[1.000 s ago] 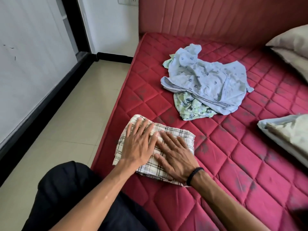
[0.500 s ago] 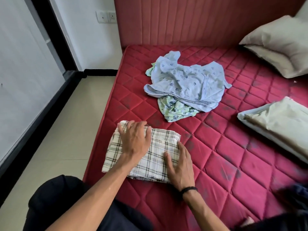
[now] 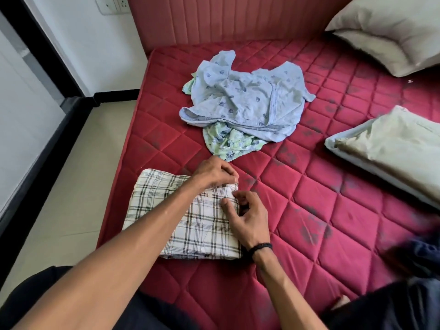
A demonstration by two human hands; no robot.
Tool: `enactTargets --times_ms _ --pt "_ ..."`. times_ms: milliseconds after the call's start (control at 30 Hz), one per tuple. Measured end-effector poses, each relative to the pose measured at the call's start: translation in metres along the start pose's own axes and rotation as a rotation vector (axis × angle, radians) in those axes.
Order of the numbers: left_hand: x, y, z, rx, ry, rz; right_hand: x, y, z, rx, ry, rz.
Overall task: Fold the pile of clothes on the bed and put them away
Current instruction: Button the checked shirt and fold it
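Observation:
A folded white plaid garment [image 3: 166, 206] lies near the front left edge of the red quilted mattress [image 3: 333, 210]. My left hand [image 3: 215, 173] pinches its far right corner, fingers curled over the fold. Just below, my right hand [image 3: 247, 219] pinches the right edge of the same garment between thumb and fingers. Farther back on the bed lies a crumpled pale blue printed garment [image 3: 247, 101] on top of a light green printed one [image 3: 228, 144].
Two pillows rest on the right, one against the padded headboard [image 3: 390, 32] and one lower at the edge of view [image 3: 390, 148]. The tiled floor [image 3: 78, 177] runs along the bed's left side. My dark-clothed knees fill the bottom of the view.
Both hands left the flat pressing pose on the plaid garment and moved to its right end, where they now pinch the corner and edge. The view shifted closer.

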State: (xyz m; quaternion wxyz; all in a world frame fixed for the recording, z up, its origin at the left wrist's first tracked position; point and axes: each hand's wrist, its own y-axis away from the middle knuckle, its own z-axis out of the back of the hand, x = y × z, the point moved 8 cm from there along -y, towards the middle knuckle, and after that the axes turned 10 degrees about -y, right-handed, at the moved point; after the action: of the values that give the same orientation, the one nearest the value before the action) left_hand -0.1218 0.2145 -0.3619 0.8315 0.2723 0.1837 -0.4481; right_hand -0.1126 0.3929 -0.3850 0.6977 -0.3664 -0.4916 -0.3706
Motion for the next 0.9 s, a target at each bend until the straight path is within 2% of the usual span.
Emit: enactTargets --times_ms 133,300,467,600,700,767,867,900 --pt "0.016 -0.006 -0.007 0.045 0.221 0.072 -0.001 -0.011 -0.001 0.063 0.040 -0.040" --pt "0.022 -0.005 -0.017 0.043 0.356 0.180 -0.002 -0.015 -0.001 0.183 0.063 -0.076" --pt "0.019 -0.005 -0.012 0.060 0.305 0.137 0.006 -0.011 0.002 0.113 0.009 0.000" --pt "0.016 -0.009 -0.014 0.093 0.228 0.084 0.003 -0.011 -0.011 0.227 0.140 0.001" --pt "0.014 -0.009 -0.016 0.071 0.149 0.088 0.000 -0.013 -0.013 0.241 0.139 -0.057" --pt "0.006 0.001 -0.007 -0.040 0.065 0.070 -0.001 -0.011 -0.007 0.151 0.075 -0.083" --pt "-0.018 0.045 0.014 -0.457 -0.285 -0.142 -0.001 -0.005 0.009 -0.046 0.008 -0.123" --pt "-0.020 0.067 0.012 -0.545 -0.381 -0.191 0.000 -0.004 0.012 -0.065 0.011 -0.164"
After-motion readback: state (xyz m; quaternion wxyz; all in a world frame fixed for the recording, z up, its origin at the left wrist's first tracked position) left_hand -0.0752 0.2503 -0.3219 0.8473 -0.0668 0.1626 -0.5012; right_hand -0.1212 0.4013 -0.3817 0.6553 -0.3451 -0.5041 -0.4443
